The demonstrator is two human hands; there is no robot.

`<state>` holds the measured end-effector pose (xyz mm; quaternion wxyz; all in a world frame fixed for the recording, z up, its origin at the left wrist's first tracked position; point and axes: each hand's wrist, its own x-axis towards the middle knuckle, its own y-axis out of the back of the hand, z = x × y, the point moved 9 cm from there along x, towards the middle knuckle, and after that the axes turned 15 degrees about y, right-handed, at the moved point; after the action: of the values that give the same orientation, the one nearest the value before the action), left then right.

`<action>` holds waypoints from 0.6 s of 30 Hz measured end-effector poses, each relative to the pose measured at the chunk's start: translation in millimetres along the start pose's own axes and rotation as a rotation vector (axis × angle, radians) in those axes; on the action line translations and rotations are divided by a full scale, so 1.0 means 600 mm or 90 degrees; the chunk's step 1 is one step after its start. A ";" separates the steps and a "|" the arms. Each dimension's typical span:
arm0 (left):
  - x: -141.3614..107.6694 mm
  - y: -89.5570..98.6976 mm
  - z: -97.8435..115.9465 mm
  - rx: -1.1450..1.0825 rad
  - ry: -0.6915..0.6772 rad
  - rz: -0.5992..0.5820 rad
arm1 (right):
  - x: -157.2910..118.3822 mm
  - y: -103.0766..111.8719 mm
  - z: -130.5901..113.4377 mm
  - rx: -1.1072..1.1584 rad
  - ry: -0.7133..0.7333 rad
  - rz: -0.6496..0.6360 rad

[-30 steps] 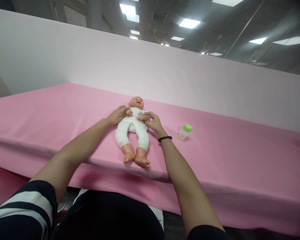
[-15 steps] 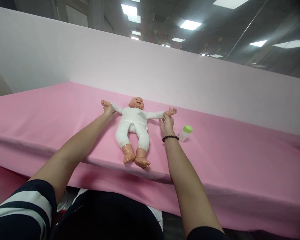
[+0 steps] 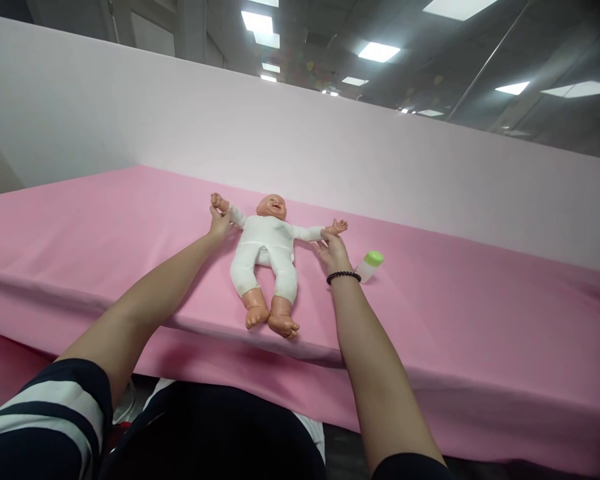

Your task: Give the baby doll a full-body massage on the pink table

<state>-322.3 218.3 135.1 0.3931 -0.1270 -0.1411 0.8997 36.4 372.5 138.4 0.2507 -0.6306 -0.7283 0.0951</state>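
A baby doll (image 3: 266, 239) with a white cloth body lies on its back on the pink-covered table (image 3: 455, 313), head toward the wall and bare feet toward me. Its arms stretch out to both sides. My left hand (image 3: 221, 224) is closed around the doll's arm near the wrist, on the left. On the right, my right hand (image 3: 334, 251) grips the other forearm by the wrist, thumb on top, some fingers loosely apart below. A clear bottle with a green cap (image 3: 370, 267) stands tilted-looking just right of my right wrist.
A white wall panel (image 3: 300, 147) runs along the table's back edge, with dark glass (image 3: 405, 73) above it reflecting ceiling lights. The pink cover hangs over the table's front edge close to my body.
Both doll arms have been drawn slightly inward, the left-side one bending with its hand raised a little. My hands moved in with them. The bottle stays put.
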 end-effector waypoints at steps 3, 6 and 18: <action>-0.039 -0.045 0.020 0.184 -0.154 -0.098 | -0.009 -0.037 -0.034 -0.090 0.135 -0.130; -0.082 -0.089 0.025 0.405 -0.317 -0.168 | -0.040 -0.099 -0.057 -0.220 0.304 -0.321; -0.064 -0.077 0.014 0.332 -0.258 -0.135 | -0.057 -0.131 -0.039 -0.267 0.335 -0.353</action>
<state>-268.7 218.7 164.1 0.4678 0.1747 0.0061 0.8664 -18.1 320.6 185.7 0.3104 -0.4515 -0.7846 -0.2901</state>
